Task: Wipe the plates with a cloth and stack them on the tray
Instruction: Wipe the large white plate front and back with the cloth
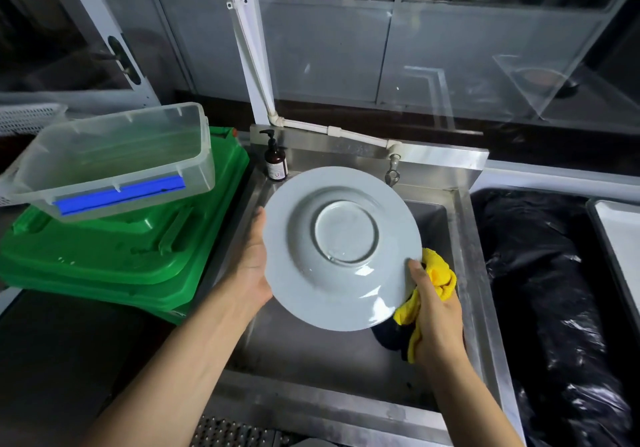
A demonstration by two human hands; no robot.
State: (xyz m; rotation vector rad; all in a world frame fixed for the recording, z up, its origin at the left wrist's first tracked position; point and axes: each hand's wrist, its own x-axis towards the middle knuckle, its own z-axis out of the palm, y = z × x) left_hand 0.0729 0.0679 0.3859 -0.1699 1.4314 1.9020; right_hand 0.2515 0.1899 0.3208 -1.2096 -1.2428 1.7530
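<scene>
The left hand gripped the rim of a pale plate, held underside-up above the steel sink. The right hand pinched a yellow cloth against the opposite rim. Turning the plate steadily against the cloth would likely dry it best. A tray edge showed far right.

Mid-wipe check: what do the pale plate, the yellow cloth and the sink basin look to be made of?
Round pale plate: likely glazed ceramic, given its glossy highlights and raised foot ring. Crumpled yellow cloth: soft, napped, probably microfibre. Grey sink basin: brushed stainless steel by its dull metallic sheen.
</scene>
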